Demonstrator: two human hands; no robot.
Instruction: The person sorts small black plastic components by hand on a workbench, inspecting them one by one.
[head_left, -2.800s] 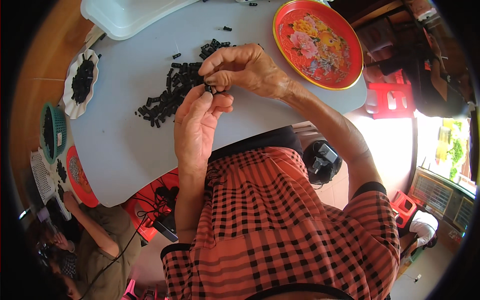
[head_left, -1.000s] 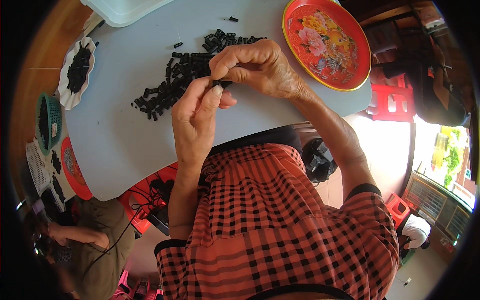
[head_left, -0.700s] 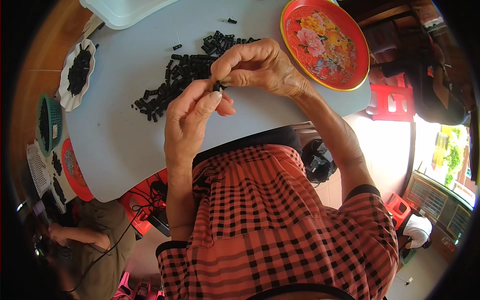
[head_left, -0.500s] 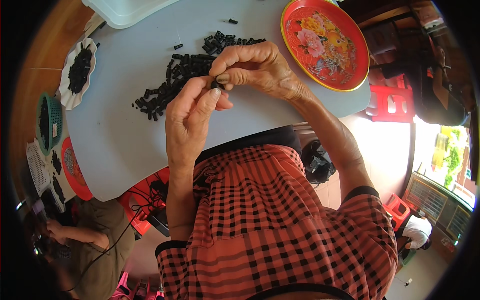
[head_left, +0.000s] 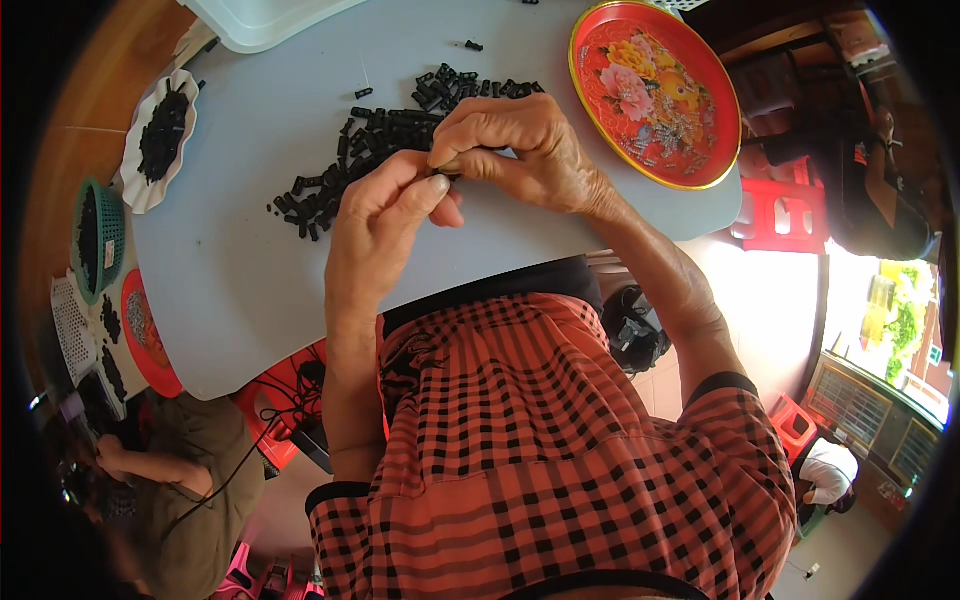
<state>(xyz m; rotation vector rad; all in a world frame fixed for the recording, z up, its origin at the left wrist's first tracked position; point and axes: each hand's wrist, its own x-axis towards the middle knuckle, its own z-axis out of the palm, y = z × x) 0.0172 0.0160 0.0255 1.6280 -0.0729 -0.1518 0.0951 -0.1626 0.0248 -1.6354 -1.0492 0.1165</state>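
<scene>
Over the near part of the grey table, my two hands meet fingertip to fingertip. My left hand pinches a small black part between thumb and forefinger, its other fingers curled. From the right, my right hand closes thumb and forefinger on the same spot. Fingertips cover most of the part, so its shape is hidden. Just beyond my hands spreads a loose pile of short black cylindrical pieces. To the right lies a round red floral tray with small silvery metal pieces in it.
At the left edge stand a white scalloped dish of black pieces and a green basket. A white tray sits at the far left. A person works at lower left. Red stools stand beyond the table's right side.
My right hand has tipped and its thumb now hides more of the black part. Both hands still pinch together at nearly the same place. The view has shifted slightly.
</scene>
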